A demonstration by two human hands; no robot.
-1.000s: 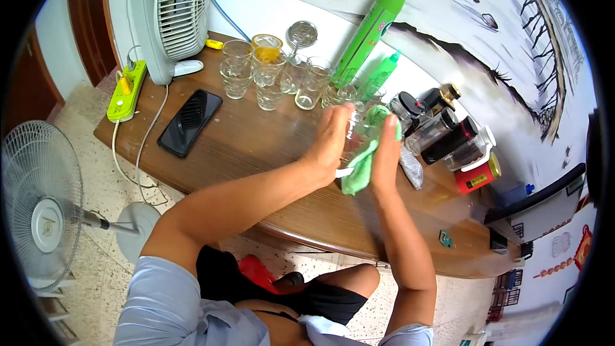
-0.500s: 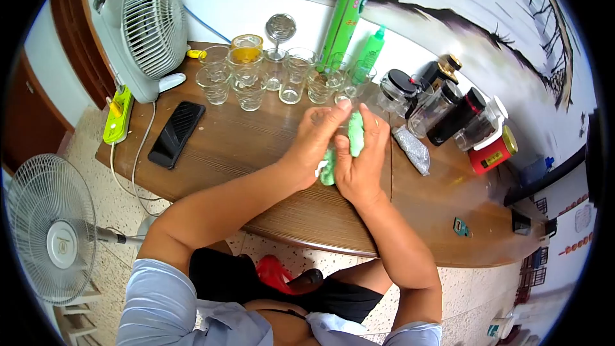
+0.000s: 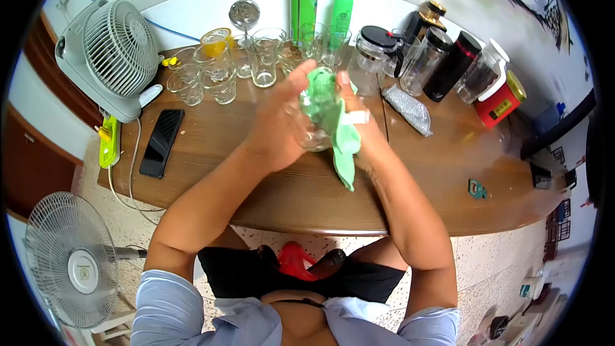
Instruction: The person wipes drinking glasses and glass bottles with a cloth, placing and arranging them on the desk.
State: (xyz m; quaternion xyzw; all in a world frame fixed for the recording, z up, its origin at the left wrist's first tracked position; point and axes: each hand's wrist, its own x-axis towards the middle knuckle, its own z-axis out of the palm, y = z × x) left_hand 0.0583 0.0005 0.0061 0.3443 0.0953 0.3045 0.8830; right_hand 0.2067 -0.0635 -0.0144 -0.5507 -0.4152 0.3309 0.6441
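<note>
Over the table, the left hand, fingers part-curled, supports the glass between both hands, while the right hand, partly closed, grips the green cloth, whose end now hangs looser than before, leaving more glass exposed.

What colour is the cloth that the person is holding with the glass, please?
The cloth is light green, which shows best in the head view.

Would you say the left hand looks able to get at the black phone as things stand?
Probably yes, though the left hand is holding a glass: the black phone lies uncovered on that side of the table.
</note>
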